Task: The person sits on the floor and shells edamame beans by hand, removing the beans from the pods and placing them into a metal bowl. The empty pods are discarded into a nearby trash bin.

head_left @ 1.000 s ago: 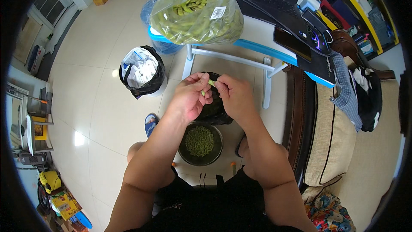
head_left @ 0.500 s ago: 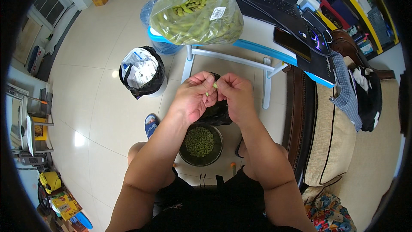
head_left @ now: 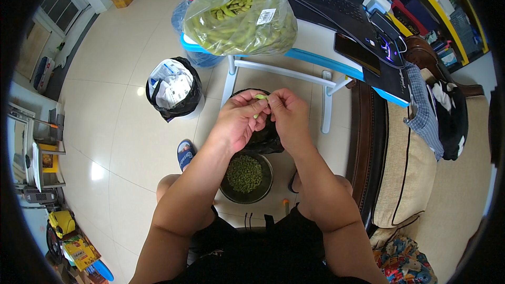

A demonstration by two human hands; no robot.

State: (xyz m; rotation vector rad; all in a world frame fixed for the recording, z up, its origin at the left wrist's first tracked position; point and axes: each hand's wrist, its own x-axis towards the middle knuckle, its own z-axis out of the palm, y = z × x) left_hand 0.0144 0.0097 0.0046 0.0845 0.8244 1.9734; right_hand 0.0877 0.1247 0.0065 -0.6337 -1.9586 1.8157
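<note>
Pinched between the fingers of both hands is a green soybean pod [head_left: 260, 96]. My left hand [head_left: 239, 118] grips it by thumb and forefinger, with another bit of green showing lower by its fingers. My right hand [head_left: 291, 115] is closed on the pod's right end, its fingertips touching the left ones. Under the hands lies a black plastic bag [head_left: 269, 143], partly covered by them. Nearer to me, a metal bowl [head_left: 269, 183] on the floor holds many shelled green beans [head_left: 244, 173]. A clear plastic bag of pods [head_left: 242, 29] rests on the table ahead.
The white table with a blue edge [head_left: 321, 60] carries a laptop [head_left: 334, 2] and a phone [head_left: 357, 53]. A black-lined waste bin [head_left: 195, 87] stands left of the hands. At right is a sofa [head_left: 402, 179] with clothes; a blue slipper [head_left: 185, 153] is at left.
The pod now shows more, sticking up above the left thumb and fingertips. Both hands have shifted only slightly, and the fingertips have come closer together.
</note>
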